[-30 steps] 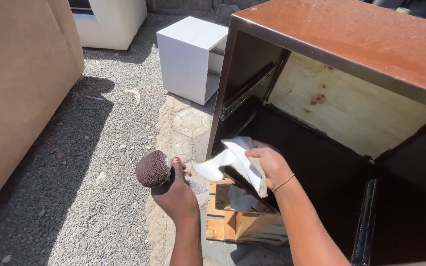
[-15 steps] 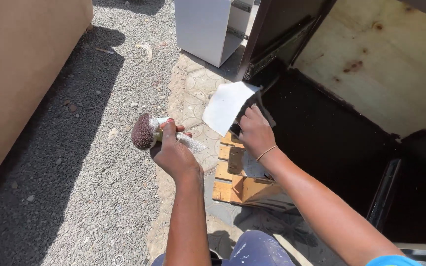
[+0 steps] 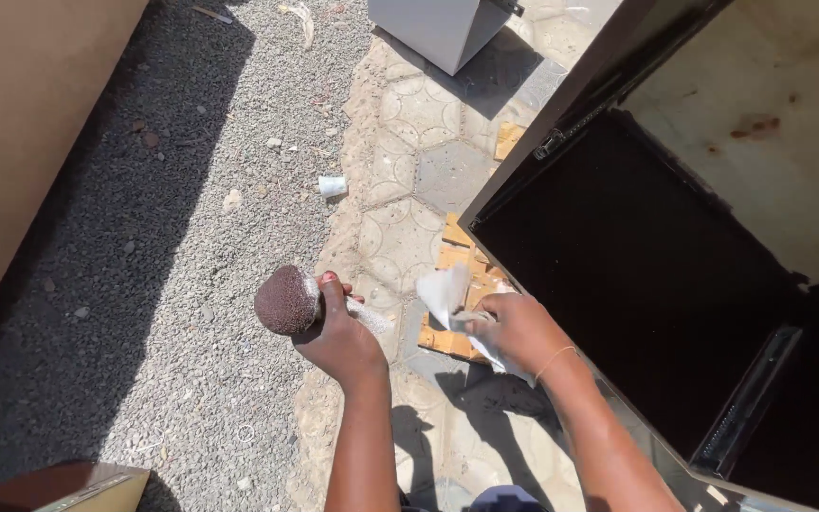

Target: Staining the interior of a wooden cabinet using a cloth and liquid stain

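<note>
while left hand point(image 3: 338, 337) grips brush point(image 3: 288, 300), right hand point(image 3: 516, 329) clutches white cloth point(image 3: 447, 294).

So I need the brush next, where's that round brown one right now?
The round brown brush is in the left hand, left of centre in the head view, held over the gravel's edge, beside the white paper in the right hand.

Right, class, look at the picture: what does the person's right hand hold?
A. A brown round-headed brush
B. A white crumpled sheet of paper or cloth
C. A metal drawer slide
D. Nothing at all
B: the right hand clutches a white crumpled sheet beside the dark cabinet, while the round brown brush sits in the left hand.
</note>
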